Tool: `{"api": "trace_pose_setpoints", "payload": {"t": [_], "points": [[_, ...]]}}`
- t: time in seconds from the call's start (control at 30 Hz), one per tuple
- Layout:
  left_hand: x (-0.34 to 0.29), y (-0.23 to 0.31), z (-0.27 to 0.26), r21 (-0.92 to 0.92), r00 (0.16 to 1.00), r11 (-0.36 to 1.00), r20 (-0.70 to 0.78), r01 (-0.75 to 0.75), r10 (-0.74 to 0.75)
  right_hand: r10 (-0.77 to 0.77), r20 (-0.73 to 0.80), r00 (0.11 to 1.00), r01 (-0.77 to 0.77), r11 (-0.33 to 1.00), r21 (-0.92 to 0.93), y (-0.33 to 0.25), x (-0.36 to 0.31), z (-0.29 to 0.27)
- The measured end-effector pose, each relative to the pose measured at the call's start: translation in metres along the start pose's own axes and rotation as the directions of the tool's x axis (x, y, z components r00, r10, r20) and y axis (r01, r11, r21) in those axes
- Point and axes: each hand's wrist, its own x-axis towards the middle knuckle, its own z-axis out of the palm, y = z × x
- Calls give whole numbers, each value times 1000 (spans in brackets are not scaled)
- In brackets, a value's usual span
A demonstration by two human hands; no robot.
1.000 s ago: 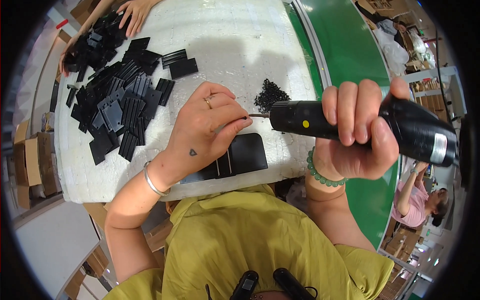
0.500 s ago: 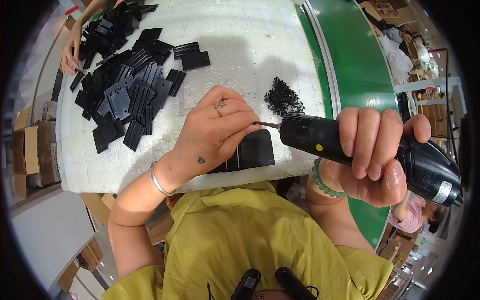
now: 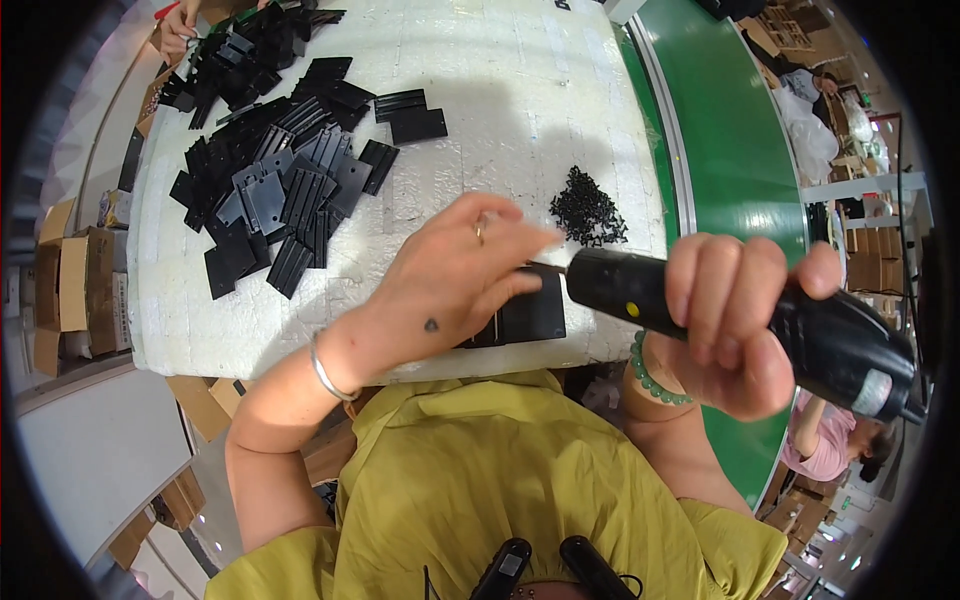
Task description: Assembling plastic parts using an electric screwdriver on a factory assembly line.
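Observation:
My right hand point(image 3: 735, 320) is wrapped round a black electric screwdriver point(image 3: 625, 285), held level above the table's near edge with its bit toward the left. My left hand point(image 3: 450, 270) is just left of the bit. Its fingers are stretched out with the thumb apart; the tips are smeared by motion and no held thing shows. Beneath the left hand lies a flat black plate point(image 3: 535, 312), partly hidden by the hand. Past the screwdriver's tip is a small heap of black screws point(image 3: 588, 210).
A large pile of grooved black plates point(image 3: 305, 195) covers the table's left side. Another person's hand point(image 3: 178, 32) is at its far end. The white tabletop point(image 3: 480, 130) borders a green belt point(image 3: 715, 130) on the right. Cardboard boxes point(image 3: 85, 290) stand at the left.
My left hand's fingers have come away from the bit's tip and spread. The screwdriver has dipped slightly. The view has shifted a little, and the other person's hand has moved farther back.

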Motion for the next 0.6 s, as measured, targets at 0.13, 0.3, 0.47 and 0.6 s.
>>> {"api": "trace_pose_setpoints", "payload": {"t": [0.13,0.3,0.47,0.6], "points": [[22,-47,-33,247,995,964,-17,95,-94,38,-153,988,-39,999,0,10,-7,-3],[39,-98,-59,635,861,636,-97,440,-499,4,-219,976,1,1000,20,3,-9,-3],[27,-105,-43,670,877,594,-197,446,-437,9,-240,971,-13,1000,-14,-1,-13,-3],[23,-94,-43,483,886,746,-182,458,-426,39,-222,974,-37,999,17,3,-17,-5]]}}
